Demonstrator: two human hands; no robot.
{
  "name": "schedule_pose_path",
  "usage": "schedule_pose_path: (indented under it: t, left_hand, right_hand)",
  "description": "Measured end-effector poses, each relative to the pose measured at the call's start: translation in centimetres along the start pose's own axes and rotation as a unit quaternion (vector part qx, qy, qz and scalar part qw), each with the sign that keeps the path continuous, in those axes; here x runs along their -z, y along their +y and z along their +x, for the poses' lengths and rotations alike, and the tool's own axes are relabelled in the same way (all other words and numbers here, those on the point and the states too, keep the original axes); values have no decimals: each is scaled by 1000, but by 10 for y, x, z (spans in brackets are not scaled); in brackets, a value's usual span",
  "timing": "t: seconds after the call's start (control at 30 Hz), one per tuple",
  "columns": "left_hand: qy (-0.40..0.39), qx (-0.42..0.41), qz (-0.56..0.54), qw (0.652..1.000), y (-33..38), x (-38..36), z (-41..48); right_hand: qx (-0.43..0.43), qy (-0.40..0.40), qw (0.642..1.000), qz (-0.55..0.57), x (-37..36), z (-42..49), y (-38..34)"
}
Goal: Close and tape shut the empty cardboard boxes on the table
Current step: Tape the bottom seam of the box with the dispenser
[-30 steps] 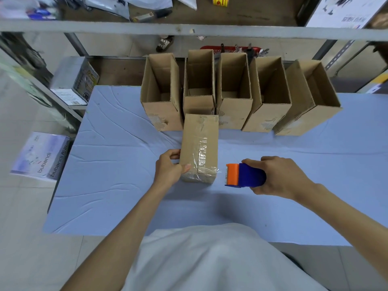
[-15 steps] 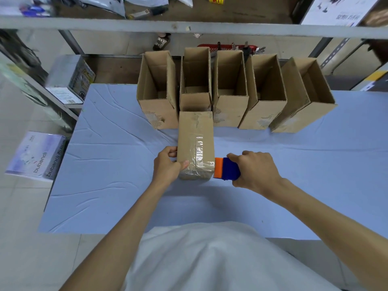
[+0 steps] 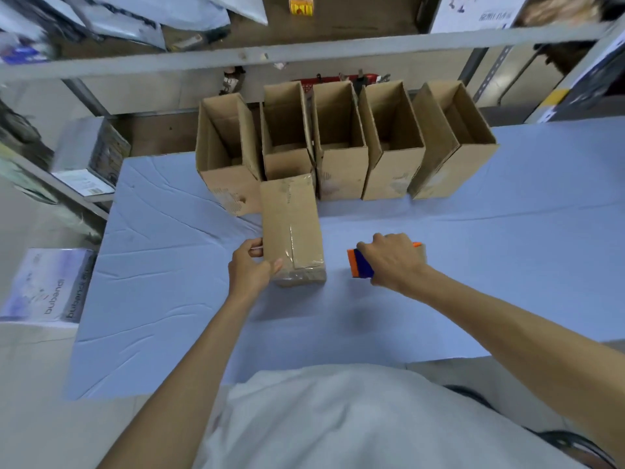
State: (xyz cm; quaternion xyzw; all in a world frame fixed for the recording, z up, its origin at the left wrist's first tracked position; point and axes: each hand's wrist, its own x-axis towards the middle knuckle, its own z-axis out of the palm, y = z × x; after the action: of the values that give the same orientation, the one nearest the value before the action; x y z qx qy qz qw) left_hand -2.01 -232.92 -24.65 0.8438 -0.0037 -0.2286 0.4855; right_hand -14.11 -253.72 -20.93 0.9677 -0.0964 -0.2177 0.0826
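A closed cardboard box (image 3: 291,228) lies lengthwise on the blue table (image 3: 169,282), with clear tape along its top seam and over its near end. My left hand (image 3: 250,270) holds its near left corner, thumb on top. To the right, my right hand (image 3: 392,262) grips a blue and orange tape dispenser (image 3: 360,264), which sits low over the table, apart from the box. Behind stands a row of several open empty boxes (image 3: 338,147).
A grey metal shelf rail (image 3: 304,52) runs overhead behind the open boxes. A low shelf with a printed box (image 3: 91,157) stands at the left. A white bubandi carton (image 3: 47,286) lies on the floor at left. Bare table spreads right of the dispenser.
My right hand has pulled the tape dispenser away from the box's near end to the right. The left hand keeps its hold on the box.
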Motion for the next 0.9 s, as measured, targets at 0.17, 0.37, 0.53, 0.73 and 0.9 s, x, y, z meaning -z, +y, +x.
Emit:
schedule_pose_path:
  t: [0.17,0.37,0.53,0.73,0.9]
  left_hand:
    - [9,31,-34,999,1,-3,2]
    - [3,56,-42,998,1,-3,9]
    - [0,62,-57,996,0,-2,12]
    - [-8,70,-52,996,0,-1,14]
    - [-23,69,-52,996,4,1,14]
  right_hand:
    - [-71,61,989,115,-32,8,16]
    - [-99,70,971,205,-63,22,9]
    - [-104,53,963,245,-85,26,-5]
    - [-62,81,947,305,-84,31,-5]
    - [-64,63,962,259,-90,36,-3]
